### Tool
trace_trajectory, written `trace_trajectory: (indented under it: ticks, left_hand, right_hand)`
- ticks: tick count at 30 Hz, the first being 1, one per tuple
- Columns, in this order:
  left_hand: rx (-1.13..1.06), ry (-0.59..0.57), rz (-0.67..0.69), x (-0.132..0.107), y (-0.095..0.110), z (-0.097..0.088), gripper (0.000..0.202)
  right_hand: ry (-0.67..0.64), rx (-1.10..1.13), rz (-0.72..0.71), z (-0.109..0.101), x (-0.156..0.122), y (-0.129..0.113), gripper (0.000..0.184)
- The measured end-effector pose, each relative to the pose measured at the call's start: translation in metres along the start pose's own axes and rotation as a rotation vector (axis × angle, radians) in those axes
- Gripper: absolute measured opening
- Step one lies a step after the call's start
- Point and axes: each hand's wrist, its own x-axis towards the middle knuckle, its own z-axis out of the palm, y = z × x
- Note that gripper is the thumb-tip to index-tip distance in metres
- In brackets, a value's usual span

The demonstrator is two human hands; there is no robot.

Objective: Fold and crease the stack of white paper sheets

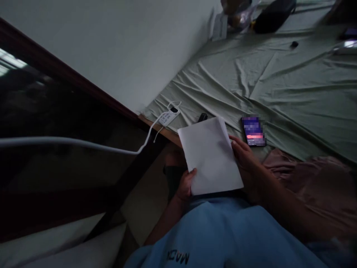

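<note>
I hold a stack of white paper sheets (210,154) in front of my body, over the edge of a bed. My left hand (185,184) grips the lower left corner, thumb on top. Along the right edge of the sheets lies my right hand (247,160), fingers curled against it. The sheets look blank from this side. A lit phone (253,131) lies on the green bedsheet (292,89) just right of the paper, apart from my hands.
A white charger with a cable (167,118) lies at the bed's corner, its cord trailing left. A small dark object (202,117) sits behind the paper. Bags and clutter (259,15) crowd the far end. A pinkish cloth (312,175) lies to my right.
</note>
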Motion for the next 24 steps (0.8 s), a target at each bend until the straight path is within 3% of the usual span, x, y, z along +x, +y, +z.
trace_trajectory:
  ticks: [5,8,12,14,16,19,24]
  left_hand:
    - [0.135,0.008,0.025,0.005,-0.008,0.014,0.063]
    - [0.208,-0.009,0.131,0.007,-0.002,0.015,0.061]
    - [0.244,-0.068,0.354,0.021,0.027,0.017,0.047]
    - [0.276,-0.073,0.407,0.032,0.046,0.022,0.042]
    - [0.34,-0.149,0.376,0.047,0.064,0.028,0.044]
    - [0.45,-0.255,0.313,0.072,0.087,0.041,0.044]
    - [0.436,-0.247,0.493,0.108,0.101,0.061,0.049]
  right_hand:
    - [0.051,0.058,0.053,-0.009,-0.004,0.002,0.041]
    - [0.065,0.077,0.035,-0.014,-0.001,0.008,0.036]
    - [0.066,0.118,0.023,-0.018,0.003,0.013,0.033]
    - [0.071,0.15,0.023,-0.02,0.003,0.014,0.032]
    - [0.068,0.142,0.013,-0.021,0.002,0.013,0.03]
    - [0.079,0.022,-0.038,-0.021,0.0,0.01,0.026]
    - [0.304,-0.392,-0.22,-0.022,0.002,0.003,0.031]
